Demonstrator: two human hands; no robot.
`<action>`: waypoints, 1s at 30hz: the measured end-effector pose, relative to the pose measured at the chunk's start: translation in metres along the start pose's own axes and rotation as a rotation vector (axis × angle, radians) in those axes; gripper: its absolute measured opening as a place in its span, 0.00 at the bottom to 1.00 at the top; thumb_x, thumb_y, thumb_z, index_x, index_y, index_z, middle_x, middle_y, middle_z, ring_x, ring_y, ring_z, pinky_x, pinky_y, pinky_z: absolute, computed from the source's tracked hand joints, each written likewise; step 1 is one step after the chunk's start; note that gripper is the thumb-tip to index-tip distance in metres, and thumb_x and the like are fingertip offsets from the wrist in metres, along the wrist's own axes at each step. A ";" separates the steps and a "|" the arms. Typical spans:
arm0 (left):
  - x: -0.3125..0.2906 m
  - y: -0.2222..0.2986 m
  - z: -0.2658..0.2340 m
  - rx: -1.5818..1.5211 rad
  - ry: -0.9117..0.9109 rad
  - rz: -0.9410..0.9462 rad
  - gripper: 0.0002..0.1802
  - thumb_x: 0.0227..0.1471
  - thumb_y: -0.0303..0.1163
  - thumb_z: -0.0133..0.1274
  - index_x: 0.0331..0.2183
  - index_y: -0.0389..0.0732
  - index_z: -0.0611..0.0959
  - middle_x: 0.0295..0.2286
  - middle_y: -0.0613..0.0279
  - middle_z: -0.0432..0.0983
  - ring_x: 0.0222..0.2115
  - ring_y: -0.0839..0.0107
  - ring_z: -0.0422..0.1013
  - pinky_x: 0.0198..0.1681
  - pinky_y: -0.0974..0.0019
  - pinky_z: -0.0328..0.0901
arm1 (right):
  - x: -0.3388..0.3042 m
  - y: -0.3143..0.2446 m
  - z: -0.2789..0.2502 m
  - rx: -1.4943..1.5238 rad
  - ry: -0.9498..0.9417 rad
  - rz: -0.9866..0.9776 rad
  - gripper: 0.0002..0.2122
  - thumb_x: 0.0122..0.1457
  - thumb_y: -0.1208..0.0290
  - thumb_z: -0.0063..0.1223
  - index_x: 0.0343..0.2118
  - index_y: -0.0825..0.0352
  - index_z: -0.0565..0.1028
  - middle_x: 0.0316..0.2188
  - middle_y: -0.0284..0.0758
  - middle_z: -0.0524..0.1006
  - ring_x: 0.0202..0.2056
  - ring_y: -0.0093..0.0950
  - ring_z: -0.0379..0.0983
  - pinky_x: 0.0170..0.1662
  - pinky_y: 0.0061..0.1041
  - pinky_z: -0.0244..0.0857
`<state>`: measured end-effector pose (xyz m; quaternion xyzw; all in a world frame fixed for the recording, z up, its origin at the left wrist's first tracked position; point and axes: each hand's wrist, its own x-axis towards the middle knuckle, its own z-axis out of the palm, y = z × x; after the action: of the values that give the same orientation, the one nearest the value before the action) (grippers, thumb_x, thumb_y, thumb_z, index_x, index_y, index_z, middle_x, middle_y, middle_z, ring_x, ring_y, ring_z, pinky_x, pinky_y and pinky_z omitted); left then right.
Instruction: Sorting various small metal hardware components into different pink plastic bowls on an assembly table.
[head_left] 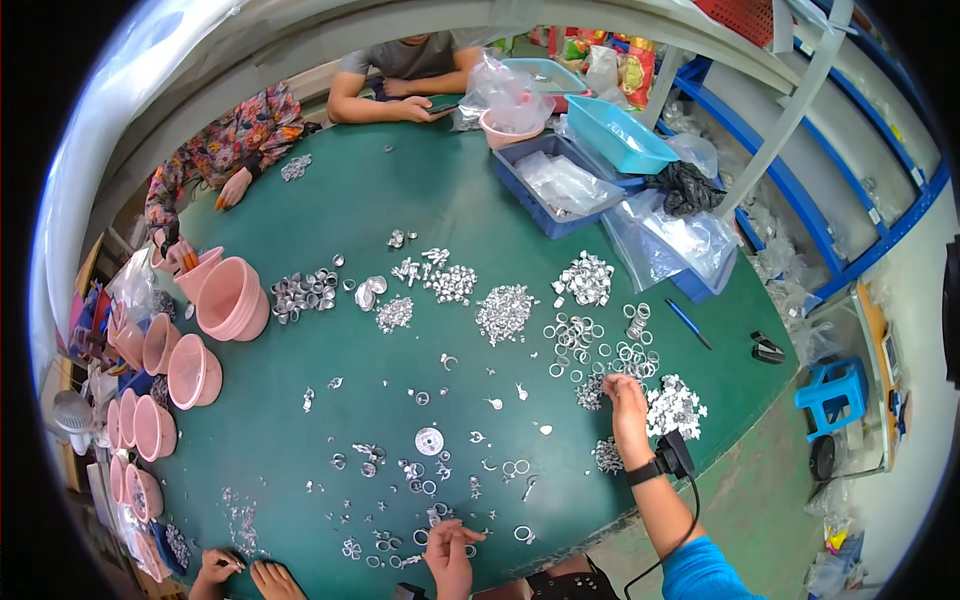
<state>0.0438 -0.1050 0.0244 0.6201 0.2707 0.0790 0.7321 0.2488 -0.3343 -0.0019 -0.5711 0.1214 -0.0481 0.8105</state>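
My left hand [449, 558] is low over the near edge of the green table, fingers loosely bent and apart, nothing visible in them. Beside it lie scattered silver-coloured rings [524, 534] and small metal pieces [352, 548]. My right hand [628, 408], with a dark strap at its wrist, hovers at the right between a small dark-grey heap of parts [589, 393] and a heap of pale silver pieces [676, 407]. Its fingers are drawn together; whatever they may hold is too small to make out. Just beyond is a pile of plain rings [575, 336]. A round metal disc [429, 441] lies mid-table.
Pink tubs [233, 300] line the left edge. Blue bins [548, 205] with plastic bags stand at the far right, near a blue pen [689, 325] and a black clip [767, 347]. Two people sit across the far side; another person's hands [272, 580] work at the lower left.
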 end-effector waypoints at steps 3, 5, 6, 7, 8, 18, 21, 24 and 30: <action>-0.003 -0.004 0.001 -0.023 -0.027 -0.032 0.07 0.48 0.21 0.37 0.32 0.34 0.67 0.18 0.57 0.70 0.20 0.70 0.68 0.28 0.71 0.64 | 0.008 0.008 0.003 -0.519 -0.054 -0.146 0.10 0.56 0.71 0.35 0.28 0.71 0.70 0.29 0.33 0.70 0.35 0.21 0.64 0.43 0.18 0.54; -0.003 -0.001 0.003 -0.041 -0.043 -0.055 0.07 0.48 0.21 0.36 0.32 0.34 0.68 0.18 0.58 0.70 0.21 0.71 0.68 0.27 0.72 0.65 | 0.012 0.012 0.000 -0.518 -0.093 -0.212 0.09 0.55 0.73 0.36 0.28 0.71 0.69 0.29 0.34 0.71 0.35 0.23 0.65 0.43 0.20 0.55; -0.003 0.001 0.002 -0.036 -0.020 -0.057 0.07 0.48 0.21 0.36 0.32 0.34 0.68 0.18 0.58 0.70 0.21 0.71 0.68 0.27 0.72 0.65 | 0.013 0.013 0.005 -0.518 -0.130 -0.277 0.08 0.55 0.75 0.36 0.27 0.71 0.69 0.29 0.35 0.72 0.35 0.25 0.66 0.43 0.21 0.56; -0.002 0.005 0.003 -0.041 -0.028 -0.043 0.07 0.48 0.21 0.36 0.32 0.34 0.68 0.19 0.58 0.69 0.21 0.71 0.68 0.27 0.72 0.65 | 0.009 0.008 0.006 -0.515 -0.136 -0.317 0.08 0.54 0.75 0.36 0.27 0.72 0.70 0.29 0.36 0.72 0.37 0.25 0.66 0.44 0.22 0.56; -0.002 0.011 0.002 -0.047 -0.030 -0.028 0.07 0.49 0.21 0.36 0.32 0.34 0.68 0.19 0.58 0.69 0.21 0.71 0.68 0.27 0.72 0.65 | 0.002 0.001 0.011 -0.486 -0.131 -0.318 0.08 0.54 0.76 0.36 0.26 0.72 0.70 0.28 0.35 0.72 0.35 0.24 0.66 0.43 0.21 0.56; 0.020 0.001 -0.026 0.889 0.246 0.281 0.16 0.34 0.25 0.53 0.32 0.37 0.71 0.32 0.54 0.63 0.34 0.60 0.60 0.38 0.61 0.54 | -0.123 -0.007 0.053 -1.047 -0.626 -0.193 0.12 0.43 0.74 0.50 0.33 0.67 0.68 0.35 0.40 0.65 0.37 0.38 0.60 0.42 0.31 0.54; 0.025 0.008 -0.018 0.948 0.190 0.295 0.17 0.33 0.27 0.54 0.32 0.38 0.72 0.33 0.54 0.62 0.35 0.57 0.59 0.39 0.58 0.52 | -0.129 0.000 0.063 -1.133 -0.537 -0.240 0.11 0.43 0.74 0.49 0.32 0.67 0.68 0.34 0.40 0.66 0.38 0.38 0.60 0.42 0.31 0.55; 0.035 -0.003 -0.017 0.999 0.137 0.320 0.14 0.36 0.28 0.51 0.32 0.38 0.73 0.32 0.55 0.64 0.34 0.58 0.59 0.36 0.58 0.53 | -0.130 0.009 0.066 -1.122 -0.735 -0.289 0.08 0.44 0.74 0.49 0.30 0.67 0.70 0.30 0.39 0.69 0.36 0.37 0.62 0.40 0.30 0.57; 0.046 -0.017 -0.027 0.844 0.083 0.243 0.10 0.37 0.26 0.50 0.28 0.38 0.74 0.29 0.57 0.65 0.31 0.59 0.61 0.35 0.57 0.54 | -0.100 0.013 0.059 -0.908 -0.470 0.022 0.05 0.45 0.77 0.48 0.27 0.69 0.69 0.23 0.36 0.70 0.22 0.28 0.67 0.27 0.23 0.62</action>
<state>0.0648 -0.0645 -0.0079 0.8885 0.2335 0.0719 0.3884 0.1667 -0.2541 0.0193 -0.8596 -0.0497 0.1478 0.4865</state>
